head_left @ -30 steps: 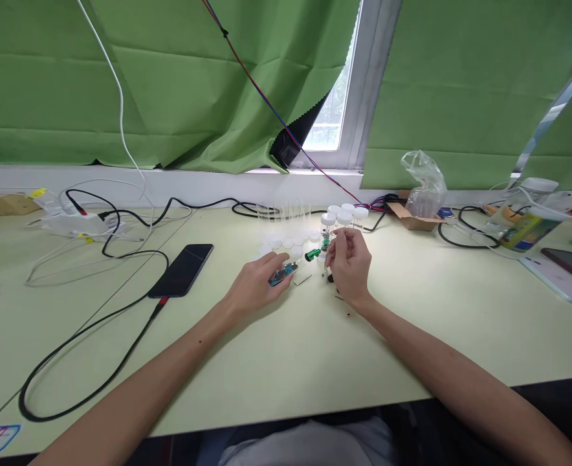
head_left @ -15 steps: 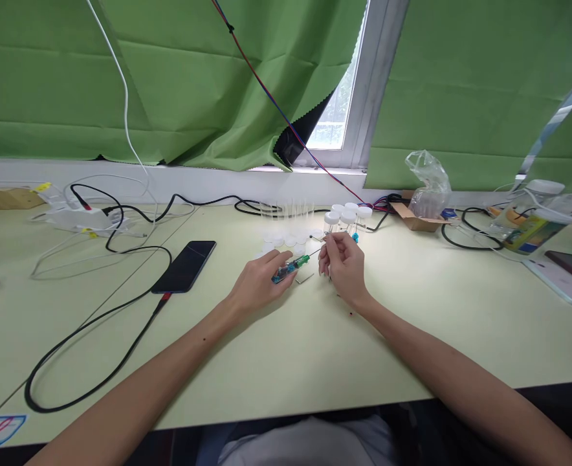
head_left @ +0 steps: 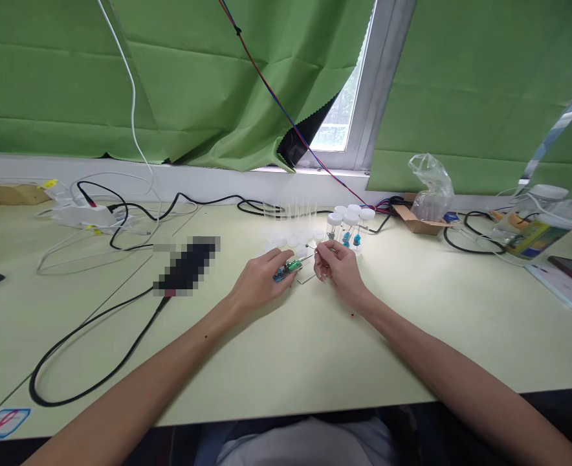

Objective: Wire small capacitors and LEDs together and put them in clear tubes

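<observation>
Shifting left since half a second ago, the right hand is now closing in on the left hand, just right of the frame's centre. Its thumb and forefinger are pinching what is looking like a dark-tipped pin, too small to make out fully. The left hand's fingers are curling around a blue-and-green piece near the centre; its green part, lying apart beside the right hand a second ago, is now sitting against the blue part. A thin shaft is bridging the space between this green part and the right fingertips. Just below, a slim metal rod is lying on the worktop.

Right behind the right hand, white-capped vials are standing in a cluster, bright blue bits showing inside some. Left of these, clear tubes are rising above pale round caps.

Toward the left of the frame, a black cable is looping from a pixelated dark object. At the right, a cardboard box is supporting a clear plastic bag. Green curtains are hanging across the top, a window showing between.
</observation>
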Available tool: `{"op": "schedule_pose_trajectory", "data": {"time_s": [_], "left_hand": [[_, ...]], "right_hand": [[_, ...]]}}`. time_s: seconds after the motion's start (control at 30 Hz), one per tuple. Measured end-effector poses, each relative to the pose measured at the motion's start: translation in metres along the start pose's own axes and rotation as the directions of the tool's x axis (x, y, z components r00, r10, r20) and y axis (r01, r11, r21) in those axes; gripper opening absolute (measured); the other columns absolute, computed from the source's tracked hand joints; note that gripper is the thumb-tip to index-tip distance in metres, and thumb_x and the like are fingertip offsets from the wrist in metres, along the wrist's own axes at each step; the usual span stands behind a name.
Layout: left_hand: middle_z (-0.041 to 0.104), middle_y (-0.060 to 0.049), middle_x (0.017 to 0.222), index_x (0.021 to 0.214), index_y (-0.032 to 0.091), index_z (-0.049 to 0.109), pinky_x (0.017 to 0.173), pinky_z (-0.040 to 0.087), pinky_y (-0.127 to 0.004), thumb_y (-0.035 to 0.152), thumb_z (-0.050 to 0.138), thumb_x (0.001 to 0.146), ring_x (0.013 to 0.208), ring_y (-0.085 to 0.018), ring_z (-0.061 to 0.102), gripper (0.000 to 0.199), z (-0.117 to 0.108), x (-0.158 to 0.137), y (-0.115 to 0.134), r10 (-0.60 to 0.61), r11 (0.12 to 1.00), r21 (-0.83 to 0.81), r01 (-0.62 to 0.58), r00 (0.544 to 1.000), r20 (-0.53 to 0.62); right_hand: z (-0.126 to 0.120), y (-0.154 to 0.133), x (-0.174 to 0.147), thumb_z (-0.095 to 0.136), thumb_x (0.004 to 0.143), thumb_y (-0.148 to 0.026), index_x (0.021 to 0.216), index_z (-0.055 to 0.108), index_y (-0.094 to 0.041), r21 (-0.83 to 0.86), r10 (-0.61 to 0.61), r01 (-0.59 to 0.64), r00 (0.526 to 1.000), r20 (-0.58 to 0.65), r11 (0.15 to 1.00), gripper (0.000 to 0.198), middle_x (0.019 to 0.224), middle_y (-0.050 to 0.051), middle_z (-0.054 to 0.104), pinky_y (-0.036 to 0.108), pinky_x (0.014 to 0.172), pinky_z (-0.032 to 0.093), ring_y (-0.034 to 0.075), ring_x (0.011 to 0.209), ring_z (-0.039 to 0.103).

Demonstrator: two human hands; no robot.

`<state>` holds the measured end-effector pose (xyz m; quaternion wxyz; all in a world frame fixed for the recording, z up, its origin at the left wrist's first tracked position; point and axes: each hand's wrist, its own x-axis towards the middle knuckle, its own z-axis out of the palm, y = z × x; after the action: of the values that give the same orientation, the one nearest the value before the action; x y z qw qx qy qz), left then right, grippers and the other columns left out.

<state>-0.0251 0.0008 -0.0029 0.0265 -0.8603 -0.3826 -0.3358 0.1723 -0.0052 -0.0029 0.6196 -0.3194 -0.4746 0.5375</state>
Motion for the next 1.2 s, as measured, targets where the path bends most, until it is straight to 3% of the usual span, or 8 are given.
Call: {"op": "schedule_pose_trajectory", "data": {"time_s": [1.2], "left_hand": [[0.07,-0.003,0.088,0.11,0.018,0.062,0.057,0.044,-0.025,0.03,0.061,0.092,0.063,-0.013,0.061,0.022,0.004,-0.0033,0.0024,0.1,0.994,0.063,-0.093,0.989,-0.109]], "right_hand": [[0.0019,-0.0032,-0.0017,0.078,0.068,-0.031,0.061,0.054,-0.018,-0.02,0.112,-0.112,0.994,-0.017,0.993,0.028,0.048,-0.004,0.055,0.019,0.03,0.029,0.009,0.033,0.048]]}}
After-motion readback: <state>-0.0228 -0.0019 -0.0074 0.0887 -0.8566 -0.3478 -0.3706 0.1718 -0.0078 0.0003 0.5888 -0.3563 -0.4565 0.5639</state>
